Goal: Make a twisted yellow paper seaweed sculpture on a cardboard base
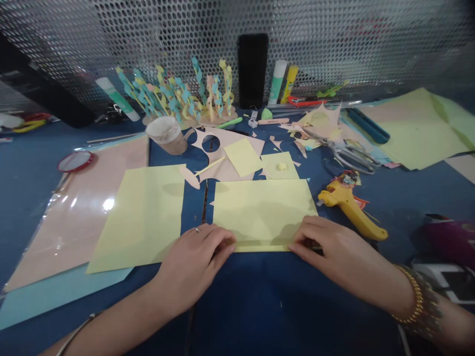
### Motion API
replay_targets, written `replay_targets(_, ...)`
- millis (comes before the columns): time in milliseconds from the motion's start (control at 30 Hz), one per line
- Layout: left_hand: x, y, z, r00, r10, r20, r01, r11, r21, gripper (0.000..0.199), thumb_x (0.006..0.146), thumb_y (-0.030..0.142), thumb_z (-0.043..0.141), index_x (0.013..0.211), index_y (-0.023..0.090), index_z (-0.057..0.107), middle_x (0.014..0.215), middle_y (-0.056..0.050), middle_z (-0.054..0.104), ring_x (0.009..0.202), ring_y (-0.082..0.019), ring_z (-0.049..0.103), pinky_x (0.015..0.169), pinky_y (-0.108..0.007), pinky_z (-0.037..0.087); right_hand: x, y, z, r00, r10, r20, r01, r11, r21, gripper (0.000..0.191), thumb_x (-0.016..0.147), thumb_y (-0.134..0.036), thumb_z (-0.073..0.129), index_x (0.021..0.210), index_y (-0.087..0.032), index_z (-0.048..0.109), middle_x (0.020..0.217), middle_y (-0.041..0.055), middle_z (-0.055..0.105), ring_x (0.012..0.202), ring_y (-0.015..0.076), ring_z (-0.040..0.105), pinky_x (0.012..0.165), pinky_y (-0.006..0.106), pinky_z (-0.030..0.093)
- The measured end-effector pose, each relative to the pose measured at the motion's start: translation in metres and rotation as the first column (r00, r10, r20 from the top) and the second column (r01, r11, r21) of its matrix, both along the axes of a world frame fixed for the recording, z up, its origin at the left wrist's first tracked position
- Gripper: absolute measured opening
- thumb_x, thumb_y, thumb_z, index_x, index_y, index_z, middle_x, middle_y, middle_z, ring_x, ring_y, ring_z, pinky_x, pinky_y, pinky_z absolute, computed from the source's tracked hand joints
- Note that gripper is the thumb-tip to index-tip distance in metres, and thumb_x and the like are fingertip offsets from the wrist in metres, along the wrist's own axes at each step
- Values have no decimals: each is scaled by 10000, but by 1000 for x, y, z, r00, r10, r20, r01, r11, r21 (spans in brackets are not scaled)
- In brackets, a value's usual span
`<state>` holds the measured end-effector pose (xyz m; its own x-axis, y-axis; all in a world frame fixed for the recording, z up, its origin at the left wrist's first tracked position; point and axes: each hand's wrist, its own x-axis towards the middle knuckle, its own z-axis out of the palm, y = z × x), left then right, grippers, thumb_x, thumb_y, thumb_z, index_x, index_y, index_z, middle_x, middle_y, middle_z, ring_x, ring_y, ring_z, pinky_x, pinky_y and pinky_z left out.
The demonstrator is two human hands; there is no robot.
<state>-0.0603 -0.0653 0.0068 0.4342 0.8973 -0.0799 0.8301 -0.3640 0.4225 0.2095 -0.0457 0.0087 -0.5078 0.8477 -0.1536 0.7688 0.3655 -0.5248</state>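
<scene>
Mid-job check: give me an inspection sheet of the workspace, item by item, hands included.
Surface: dark blue tabletop, a seam running through it.
Job's things: pale yellow sheet, a narrow strip folded along its near edge.
Left hand: fingers pinch that edge toward its left end.
Right hand: fingers pinch it toward the right end.
Clutter: paper scraps and scissors beyond the sheet; yellow glue gun lying right of it.
Cables: nothing seen for certain; the lower right is unclear.
Surroundings: perforated panel behind, dark phone upright before it.
</scene>
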Motion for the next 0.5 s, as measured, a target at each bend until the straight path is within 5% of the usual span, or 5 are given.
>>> replay_targets(333, 6, -1, 0, 994, -54, -92, 57, 998, 30, 173, 933, 212, 369, 978, 220, 536, 900, -26, 633, 841, -222, 582, 715, -382, 438, -3, 2, 3, 999, -39, 21, 40, 998, -53, 193, 865, -288, 560, 692, -205, 569, 746, -13, 560, 719, 144, 543, 651, 284, 403)
replay_targets(500, 7, -5, -2, 977, -71, -201, 121, 962, 245, 197, 900, 171, 423, 1009, 205, 584, 932, -47, 637, 863, -238, 566, 717, -390, 439, -5, 2, 4, 999, -43, 16, 44, 998, -51, 189, 861, -270, 562, 686, -199, 566, 735, -13, 551, 713, 142, 537, 645, 278, 394)
